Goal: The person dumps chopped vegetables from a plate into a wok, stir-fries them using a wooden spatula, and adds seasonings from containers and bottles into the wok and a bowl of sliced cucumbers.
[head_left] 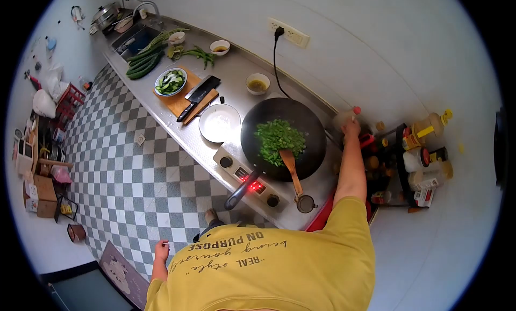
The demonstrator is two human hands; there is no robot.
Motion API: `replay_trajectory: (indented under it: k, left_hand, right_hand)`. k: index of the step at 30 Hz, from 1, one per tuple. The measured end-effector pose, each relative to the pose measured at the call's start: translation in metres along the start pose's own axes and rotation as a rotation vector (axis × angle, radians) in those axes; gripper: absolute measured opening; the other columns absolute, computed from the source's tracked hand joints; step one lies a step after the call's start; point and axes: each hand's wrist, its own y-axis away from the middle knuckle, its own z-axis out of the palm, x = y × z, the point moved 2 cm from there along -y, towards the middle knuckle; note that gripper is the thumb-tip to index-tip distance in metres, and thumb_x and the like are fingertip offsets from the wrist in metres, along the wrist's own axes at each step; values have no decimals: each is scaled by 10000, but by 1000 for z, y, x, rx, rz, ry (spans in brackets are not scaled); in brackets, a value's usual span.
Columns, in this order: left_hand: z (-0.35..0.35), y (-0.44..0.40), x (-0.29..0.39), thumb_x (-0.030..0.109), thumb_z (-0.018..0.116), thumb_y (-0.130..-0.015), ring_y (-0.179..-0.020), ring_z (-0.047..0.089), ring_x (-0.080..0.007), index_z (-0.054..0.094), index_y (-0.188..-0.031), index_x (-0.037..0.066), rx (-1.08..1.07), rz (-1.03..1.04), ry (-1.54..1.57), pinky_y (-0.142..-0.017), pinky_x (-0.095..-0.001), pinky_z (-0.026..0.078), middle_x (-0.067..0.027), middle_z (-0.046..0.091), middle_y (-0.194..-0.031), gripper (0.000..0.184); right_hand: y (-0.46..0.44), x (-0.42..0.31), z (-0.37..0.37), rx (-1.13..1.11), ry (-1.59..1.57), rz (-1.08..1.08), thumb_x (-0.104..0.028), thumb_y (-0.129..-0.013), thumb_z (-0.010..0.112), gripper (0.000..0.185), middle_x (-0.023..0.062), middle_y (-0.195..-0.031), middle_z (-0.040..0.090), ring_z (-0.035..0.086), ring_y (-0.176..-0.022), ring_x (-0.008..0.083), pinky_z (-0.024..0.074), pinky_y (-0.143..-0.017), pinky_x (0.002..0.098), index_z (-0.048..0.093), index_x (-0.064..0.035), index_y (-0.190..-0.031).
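My right hand [352,128] is stretched out past the wok, its fingers closed at the neck of a pale, see-through bottle [341,120] with a red cap [357,110]. My left hand [162,251] hangs low over the floor at my side, fingers loosely bent and apart, holding nothing. Chopped green vegetables [274,138] lie in the dark wok [313,158] on the cooktop [250,183]. A wooden spatula [289,163] leans in the wok with its blade on the greens. By its handle end is a small round metal-rimmed item [306,204].
A white plate [219,123], a cleaver [201,90] on a cutting board [177,104], a bowl of sliced greens [171,82] and a bowl of liquid [258,84] stand left of the wok. Bottles crowd a rack [400,166] at right. A black cord [275,63] hangs behind.
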Motion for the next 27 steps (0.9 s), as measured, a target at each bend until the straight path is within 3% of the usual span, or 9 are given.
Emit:
replay_trajectory:
  k: [3, 6, 9, 13, 17, 21, 24, 27]
  left_hand:
    - [4, 19, -35, 36, 535, -773, -586, 569, -161, 595, -969, 27, 3, -142, 64, -540, -295, 467, -85, 593, -683, 205]
    - [3, 21, -54, 27, 536, -766, -582, 579, -176, 597, -966, 30, -28, -169, 137, -544, -303, 482, -90, 598, -693, 209]
    - [24, -34, -120, 43, 538, -770, -589, 589, -181, 603, -959, 32, -131, -224, 451, -557, -311, 493, -106, 609, -714, 200]
    - [22, -57, -28, 90, 547, -782, -602, 600, -181, 612, -953, 31, -108, 83, -31, -582, -316, 493, -118, 631, -754, 193]
    - [35, -113, 13, 128, 548, -793, -696, 616, -217, 613, -954, 25, -116, 254, -90, -644, -328, 485, -150, 638, -777, 201]
    - [41, -142, 42, 119, 535, -789, -738, 615, -244, 614, -975, 38, -195, 328, -32, -690, -322, 482, -152, 640, -792, 218]
    - [33, -140, 54, 105, 528, -779, -738, 611, -239, 614, -979, 43, -226, 302, -71, -695, -324, 481, -152, 640, -792, 226]
    - [29, -147, 36, 96, 524, -777, -700, 603, -219, 610, -991, 46, -254, 284, -58, -670, -318, 481, -145, 636, -785, 236]
  right_hand:
    - [8, -10, 6, 124, -46, -6, -239, -844, 568, 277, 47, -876, 575, 563, -693, 163, 479, -526, 293, 571, -26, -1022]
    - [14, -37, -1, 11, 49, -330, -250, -863, 548, 286, 41, -892, 562, 527, -730, 139, 436, -615, 273, 564, -17, -1027]
    - [64, -101, -8, -28, 108, -558, -280, -880, 533, 262, -4, -777, 526, 438, -652, 98, 376, -608, 244, 579, -23, -891]
    - [111, -161, -21, -76, 218, -708, -287, -874, 546, 263, -32, -699, 479, 400, -627, 79, 339, -592, 232, 584, -27, -860]
    - [171, -201, -30, -220, 327, -640, -316, -872, 546, 303, -40, -679, 448, 389, -652, 82, 334, -610, 237, 587, -16, -843]
    - [230, -202, -18, -312, 447, -577, -326, -879, 528, 331, -52, -652, 454, 391, -619, 89, 347, -588, 255, 566, -10, -790]
    - [282, -188, 1, -337, 521, -696, -336, -880, 512, 372, -13, -625, 472, 407, -601, 109, 362, -574, 283, 525, 3, -724]
    - [327, -180, 13, -459, 881, -719, -335, -870, 510, 391, 51, -585, 466, 424, -574, 140, 372, -563, 312, 493, 12, -689]
